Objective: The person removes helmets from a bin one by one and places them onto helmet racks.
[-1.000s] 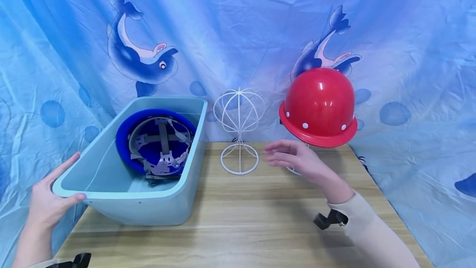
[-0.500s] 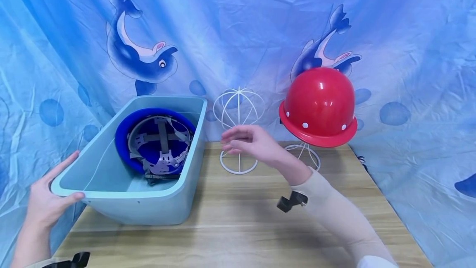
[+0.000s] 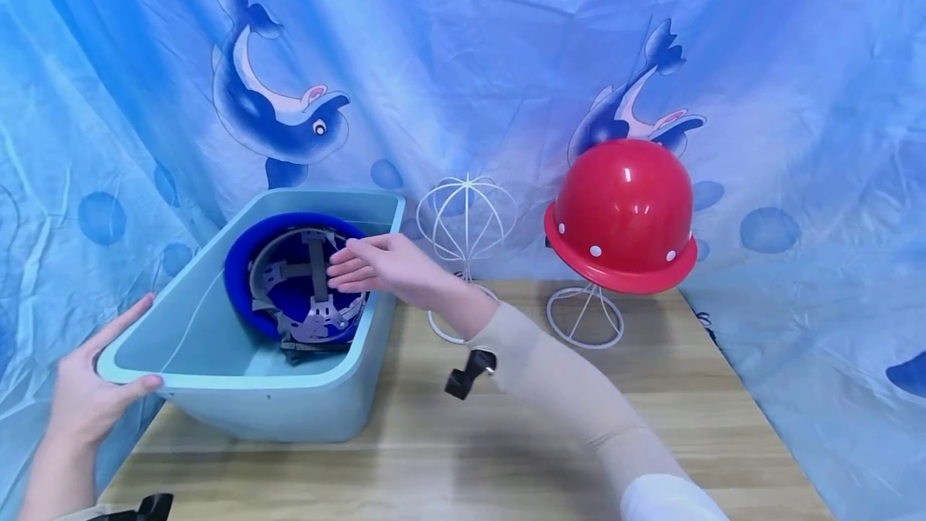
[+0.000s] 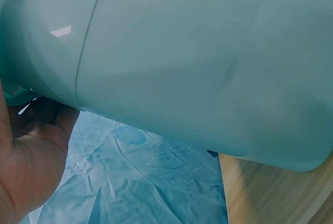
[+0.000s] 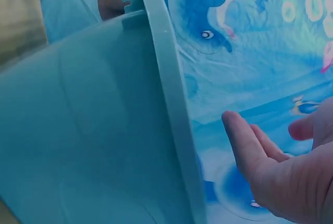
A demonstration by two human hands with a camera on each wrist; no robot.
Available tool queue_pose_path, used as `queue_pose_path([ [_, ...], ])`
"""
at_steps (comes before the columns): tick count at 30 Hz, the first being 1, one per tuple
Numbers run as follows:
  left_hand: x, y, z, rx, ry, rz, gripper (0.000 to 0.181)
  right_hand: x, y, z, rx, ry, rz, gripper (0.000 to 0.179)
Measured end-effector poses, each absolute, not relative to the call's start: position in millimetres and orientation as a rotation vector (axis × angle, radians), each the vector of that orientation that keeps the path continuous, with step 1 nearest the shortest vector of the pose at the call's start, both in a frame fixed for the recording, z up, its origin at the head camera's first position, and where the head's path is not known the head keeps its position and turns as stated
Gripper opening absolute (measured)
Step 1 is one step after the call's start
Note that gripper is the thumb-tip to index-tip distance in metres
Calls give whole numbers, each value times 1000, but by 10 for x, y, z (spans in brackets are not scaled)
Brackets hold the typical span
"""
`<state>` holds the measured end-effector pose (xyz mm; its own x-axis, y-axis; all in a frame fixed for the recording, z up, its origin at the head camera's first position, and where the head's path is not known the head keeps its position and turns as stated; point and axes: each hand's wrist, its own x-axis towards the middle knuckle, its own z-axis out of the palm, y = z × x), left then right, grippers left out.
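A light blue plastic tub (image 3: 260, 412) stands on the left of the table. Inside lies a blue safety helmet (image 3: 242, 276), its hollow side with grey straps facing up. My left hand (image 3: 83, 396) grips the tub's near left corner, thumb along the front rim; the left wrist view shows its fingers curled at the rim. Over the tub's right rim hovers my right hand (image 3: 387, 268), fingers extended, holding nothing, partly in front of the helmet. The right wrist view shows that hand (image 5: 283, 174) apart from the rim.
A white wire stand (image 3: 466, 219) stands right of the tub, its base partly behind my right forearm. Farther right, a red safety helmet (image 3: 625, 207) sits on another white wire stand (image 3: 587, 316). A blue dolphin-print curtain (image 3: 463, 38) hangs behind the wooden table (image 3: 434, 473).
My right hand has moved left from beside the red helmet, past the middle wire stand, to above the tub's right rim. The left hand has kept its grip on the tub.
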<state>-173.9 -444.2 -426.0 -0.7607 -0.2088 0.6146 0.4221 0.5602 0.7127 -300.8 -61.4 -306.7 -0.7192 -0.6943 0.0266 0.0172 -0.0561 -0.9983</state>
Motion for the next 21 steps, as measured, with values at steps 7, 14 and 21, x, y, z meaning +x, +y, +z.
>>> queue_pose_path([
  [7,-1725,-4445,-4281,-142,-2111,-1219,93,-3247,-1243,-3042,-367,1608,-1888,55],
  [14,-1678,-4426,-4273,-118,-2094,-1228,93,-3414,-1680,-3016,-130,1620,-1910,50],
  [21,-1665,-4396,-4223,-98,-2121,-1219,91,-3519,-1961,-2981,117,1540,-2065,46],
])
